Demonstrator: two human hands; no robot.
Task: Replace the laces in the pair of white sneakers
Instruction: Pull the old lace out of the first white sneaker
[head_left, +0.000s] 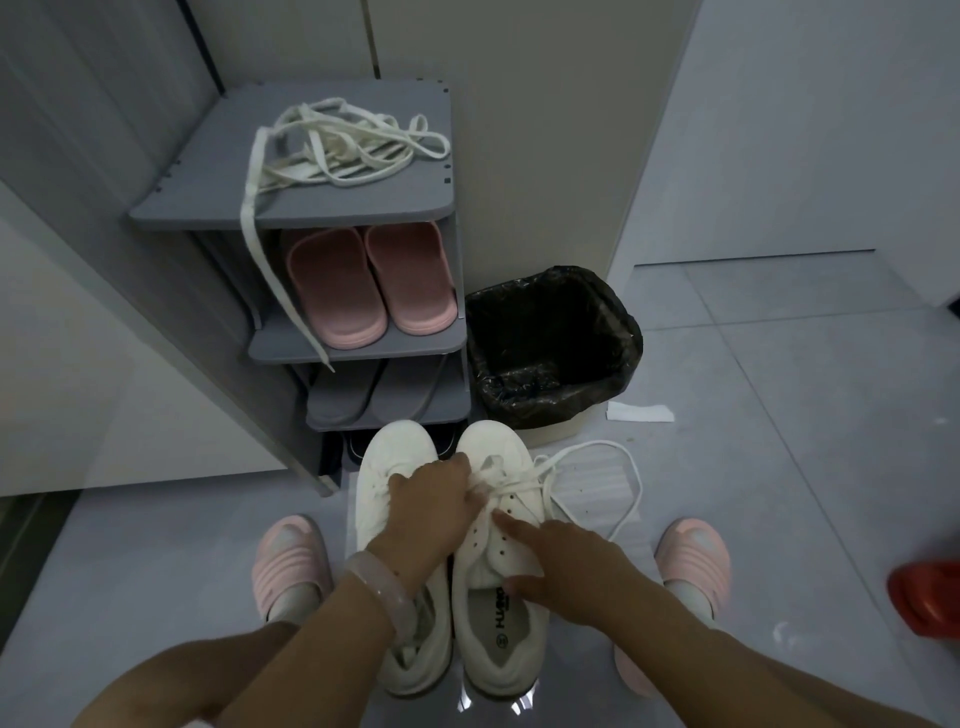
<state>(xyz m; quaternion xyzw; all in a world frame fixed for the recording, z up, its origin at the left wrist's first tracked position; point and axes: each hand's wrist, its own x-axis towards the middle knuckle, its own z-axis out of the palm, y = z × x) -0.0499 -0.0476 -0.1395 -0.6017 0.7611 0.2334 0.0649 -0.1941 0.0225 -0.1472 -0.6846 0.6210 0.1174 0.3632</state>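
Head cam: white sneakers (452, 561) lower centre on floor. Left hand (431, 493) pinches flat lace (587, 467) at right shoe's eyelets; right hand (561, 561) w/ index finger straight, pressing tongue. Lace looks limp, light; best taken near tip. Shoe soft, steady it by sidewall.

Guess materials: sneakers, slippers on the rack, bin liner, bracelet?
Sneakers: smooth matte white upper, likely leather or synthetic; punched eyelets, soft creases.
Slippers: pink moulded foam or rubber, by the look; one piece, no seams, dull finish.
Bin liner: thin black plastic film; crinkled and glossy.
Bracelet: pale translucent bangle, possibly jade, glass or resin; shiny and rigid.
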